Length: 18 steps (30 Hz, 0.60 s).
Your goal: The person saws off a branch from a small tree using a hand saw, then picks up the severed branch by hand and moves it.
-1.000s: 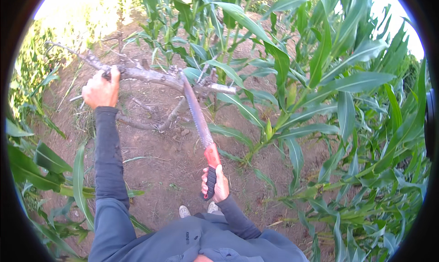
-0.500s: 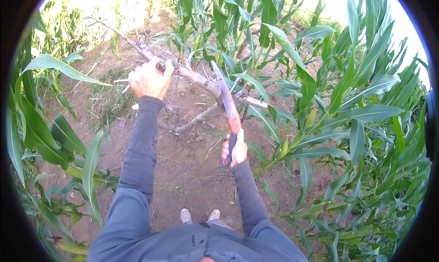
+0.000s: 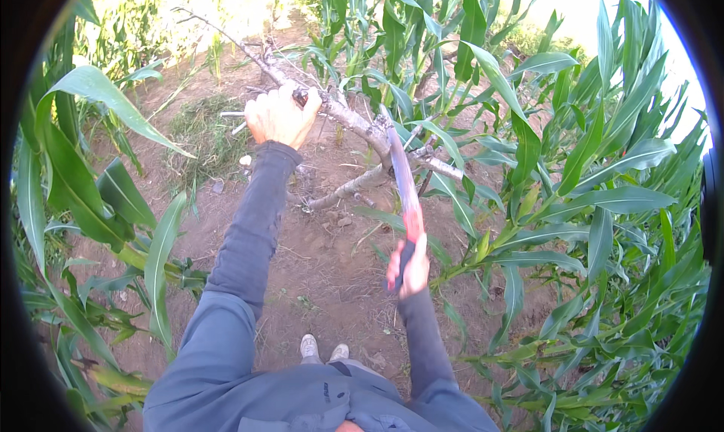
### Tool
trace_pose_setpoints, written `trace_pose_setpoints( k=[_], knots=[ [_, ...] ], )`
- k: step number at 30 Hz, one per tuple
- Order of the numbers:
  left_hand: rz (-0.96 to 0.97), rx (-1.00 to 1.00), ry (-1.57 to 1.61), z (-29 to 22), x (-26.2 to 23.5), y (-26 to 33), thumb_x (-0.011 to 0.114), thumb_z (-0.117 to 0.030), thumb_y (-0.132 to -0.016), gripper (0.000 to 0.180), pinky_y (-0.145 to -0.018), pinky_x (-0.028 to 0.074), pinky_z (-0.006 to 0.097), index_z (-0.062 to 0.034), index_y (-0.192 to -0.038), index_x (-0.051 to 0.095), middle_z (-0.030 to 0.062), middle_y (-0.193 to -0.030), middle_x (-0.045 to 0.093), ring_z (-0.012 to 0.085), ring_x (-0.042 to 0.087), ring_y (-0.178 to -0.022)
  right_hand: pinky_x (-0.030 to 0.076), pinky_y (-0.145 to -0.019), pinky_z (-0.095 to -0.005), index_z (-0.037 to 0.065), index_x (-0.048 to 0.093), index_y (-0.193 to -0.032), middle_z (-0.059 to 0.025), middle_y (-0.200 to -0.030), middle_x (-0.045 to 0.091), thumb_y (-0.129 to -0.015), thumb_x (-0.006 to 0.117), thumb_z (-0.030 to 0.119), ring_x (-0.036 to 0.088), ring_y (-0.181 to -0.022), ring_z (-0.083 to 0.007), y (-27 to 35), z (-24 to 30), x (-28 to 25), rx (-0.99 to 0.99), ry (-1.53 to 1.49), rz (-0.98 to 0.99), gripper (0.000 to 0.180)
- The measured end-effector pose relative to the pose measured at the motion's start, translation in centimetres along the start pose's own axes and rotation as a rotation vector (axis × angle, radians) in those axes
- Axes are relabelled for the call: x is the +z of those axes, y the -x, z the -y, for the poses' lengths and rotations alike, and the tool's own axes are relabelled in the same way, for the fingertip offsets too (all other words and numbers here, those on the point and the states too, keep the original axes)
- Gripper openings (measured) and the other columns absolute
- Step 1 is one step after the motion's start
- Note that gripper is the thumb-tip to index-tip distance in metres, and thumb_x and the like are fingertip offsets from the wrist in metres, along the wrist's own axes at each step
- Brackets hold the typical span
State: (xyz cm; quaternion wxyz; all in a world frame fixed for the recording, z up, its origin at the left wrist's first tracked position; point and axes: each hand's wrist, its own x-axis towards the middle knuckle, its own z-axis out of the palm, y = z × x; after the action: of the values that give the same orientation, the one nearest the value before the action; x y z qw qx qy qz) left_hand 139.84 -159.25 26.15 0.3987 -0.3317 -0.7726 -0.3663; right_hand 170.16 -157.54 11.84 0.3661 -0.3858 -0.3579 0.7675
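Observation:
My left hand [image 3: 277, 117] grips a dry, bare branch [image 3: 354, 123] and holds it up at arm's length. The branch runs from the upper left down toward the right and forks near its middle. My right hand [image 3: 413, 266] is closed on the dark handle of a handsaw [image 3: 403, 183] with a red collar and a long blade. The blade points up and away from me, its upper part lying against the branch just right of my left hand. Both arms wear dark long sleeves.
Tall green maize plants [image 3: 573, 176] crowd the right side and more stand on the left [image 3: 68, 168]. Bare brown soil [image 3: 317, 281] lies between them. My light shoes [image 3: 323, 349] stand on it. A patch of cut grass [image 3: 197, 130] lies at upper left.
The view has swung so the hands sit further right and higher. My left hand has kept hold of the branch and the saw blade has moved along against it.

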Motion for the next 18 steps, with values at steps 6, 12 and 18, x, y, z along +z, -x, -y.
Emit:
trace_pose_setpoints(
  k=[6, 12, 18],
  knots=[
    [0.094, -0.011, -0.059, -1.0, -1.2, -0.1, 0.055, -0.049, -0.080, 0.038, -0.069, 0.043, 0.039, -0.0144, -0.076, 0.070, 0.0124, -0.066, 0.065, 0.0289, 0.063, -0.066, 0.035, -0.035, -0.0284, 0.009, 0.045, -0.088, -0.0014, -0.054, 0.041, -0.088, 0.041, 0.066, 0.040, -0.039, -0.0136, -8.6, 0.5, 2.1, -0.040, -0.069, 0.046, 0.058],
    [-0.011, -0.021, -0.027, -1.1, -0.8, -0.4, 0.056, -0.049, -0.080, 0.039, -0.068, 0.044, 0.040, -0.0130, -0.077, 0.071, 0.0138, -0.065, 0.065, 0.0310, 0.063, -0.065, 0.032, -0.030, -0.0290, 0.007, 0.045, -0.089, -0.0024, -0.052, 0.041, -0.090, 0.036, 0.065, 0.039, -0.035, -0.0140, 2.0, -3.9, -3.5, 0.001, -0.063, -0.045, 0.059],
    [0.014, 0.014, -0.079, -1.5, 1.1, 0.2, 0.054, -0.050, -0.078, 0.038, -0.064, 0.045, 0.042, -0.0150, -0.073, 0.069, 0.0135, -0.067, 0.065, 0.0303, 0.063, -0.066, 0.033, -0.031, -0.0287, 0.010, 0.046, -0.082, -0.0016, -0.051, 0.041, -0.087, 0.040, 0.068, 0.040, -0.035, -0.0133, -12.9, 3.1, 2.4, 0.025, -0.048, 0.071, 0.059]
  ],
)
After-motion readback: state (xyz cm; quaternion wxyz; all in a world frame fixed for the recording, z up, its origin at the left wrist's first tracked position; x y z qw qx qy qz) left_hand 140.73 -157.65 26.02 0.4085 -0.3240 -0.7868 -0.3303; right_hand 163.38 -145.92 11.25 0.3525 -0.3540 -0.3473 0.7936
